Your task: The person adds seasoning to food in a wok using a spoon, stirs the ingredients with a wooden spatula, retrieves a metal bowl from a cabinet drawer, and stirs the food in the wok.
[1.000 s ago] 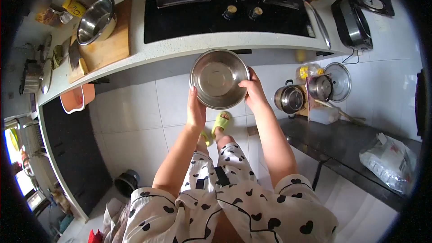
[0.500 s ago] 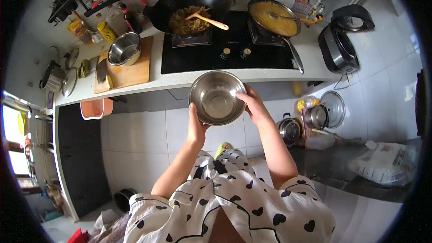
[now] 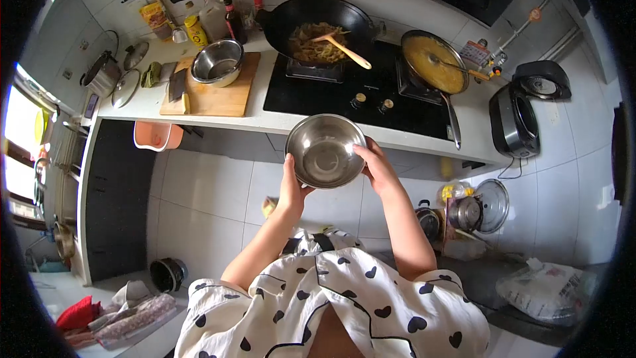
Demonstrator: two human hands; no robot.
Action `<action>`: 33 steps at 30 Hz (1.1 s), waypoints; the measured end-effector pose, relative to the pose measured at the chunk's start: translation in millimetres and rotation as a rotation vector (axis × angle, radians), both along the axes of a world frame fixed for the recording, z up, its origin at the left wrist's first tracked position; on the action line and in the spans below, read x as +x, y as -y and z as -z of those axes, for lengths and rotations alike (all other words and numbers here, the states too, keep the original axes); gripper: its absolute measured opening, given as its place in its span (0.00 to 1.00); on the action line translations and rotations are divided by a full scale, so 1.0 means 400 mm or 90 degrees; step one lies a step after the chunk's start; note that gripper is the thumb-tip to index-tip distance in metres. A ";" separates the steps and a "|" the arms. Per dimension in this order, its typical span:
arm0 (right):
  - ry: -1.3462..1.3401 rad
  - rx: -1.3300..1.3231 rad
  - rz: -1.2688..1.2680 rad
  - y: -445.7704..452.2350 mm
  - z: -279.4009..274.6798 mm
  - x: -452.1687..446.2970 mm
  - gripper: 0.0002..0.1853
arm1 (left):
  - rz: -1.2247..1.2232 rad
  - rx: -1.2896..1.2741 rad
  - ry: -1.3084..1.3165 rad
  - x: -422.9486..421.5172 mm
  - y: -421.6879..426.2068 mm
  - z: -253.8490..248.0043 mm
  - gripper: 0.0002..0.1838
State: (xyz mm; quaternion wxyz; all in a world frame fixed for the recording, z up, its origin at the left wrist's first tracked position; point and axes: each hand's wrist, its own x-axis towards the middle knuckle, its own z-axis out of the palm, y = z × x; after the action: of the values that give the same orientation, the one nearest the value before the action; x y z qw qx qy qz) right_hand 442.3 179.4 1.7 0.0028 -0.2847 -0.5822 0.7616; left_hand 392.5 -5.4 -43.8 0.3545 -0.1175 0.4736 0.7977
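Steel bowl (image 3: 326,152) is gripped between left hand (image 3: 291,187) and right hand (image 3: 381,171); slack hold on either side could tip it against counter (image 3: 265,76) ahead.

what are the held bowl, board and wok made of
Held bowl: likely stainless steel, polished, from its silvery sheen and bright reflections. Board: wood or bamboo, smooth, from its warm tan colour. Wok: probably metal, perhaps iron, with a soft shine on its black wall; a coating is possible.
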 end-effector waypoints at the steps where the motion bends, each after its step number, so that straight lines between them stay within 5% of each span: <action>1: 0.000 0.002 0.006 0.002 0.002 -0.015 0.24 | 0.008 0.010 -0.003 -0.018 0.002 -0.003 0.35; 19: -0.040 -0.052 0.130 0.243 0.034 -0.500 0.27 | 0.179 -0.018 -0.017 -0.618 0.213 0.006 0.36; 26: -0.035 -0.060 0.061 0.416 0.080 -0.729 0.33 | 0.110 -0.070 -0.044 -0.858 0.374 0.006 0.34; 33: -0.043 -0.249 0.075 0.522 0.140 -0.909 0.28 | -0.046 -0.089 -0.115 -1.058 0.441 0.026 0.31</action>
State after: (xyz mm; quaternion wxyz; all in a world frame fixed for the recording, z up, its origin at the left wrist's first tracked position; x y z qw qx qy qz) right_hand 78.8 -29.3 -54.2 0.0113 -0.2876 -0.4050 0.8678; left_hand -30.9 -181.7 -54.2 0.2722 -0.0867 0.5532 0.7825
